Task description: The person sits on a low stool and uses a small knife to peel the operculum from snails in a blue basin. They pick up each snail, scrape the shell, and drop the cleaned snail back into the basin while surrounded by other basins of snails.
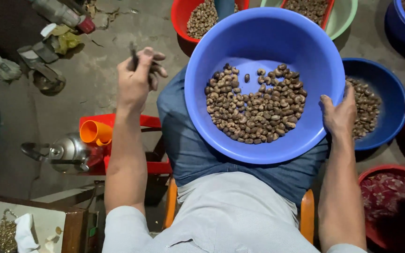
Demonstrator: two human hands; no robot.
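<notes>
A person is sitting with a big blue basin (305,51) resting on their lap, a layer of brown nuts (255,104) lying in its bottom. The right hand (339,114) is gripping the basin's right rim, fingers curled over the edge. The left hand (139,77) is raised out to the left of the basin, fingers pinching a thin dark tool (132,53). A kettle (69,152) is sitting at the left
</notes>
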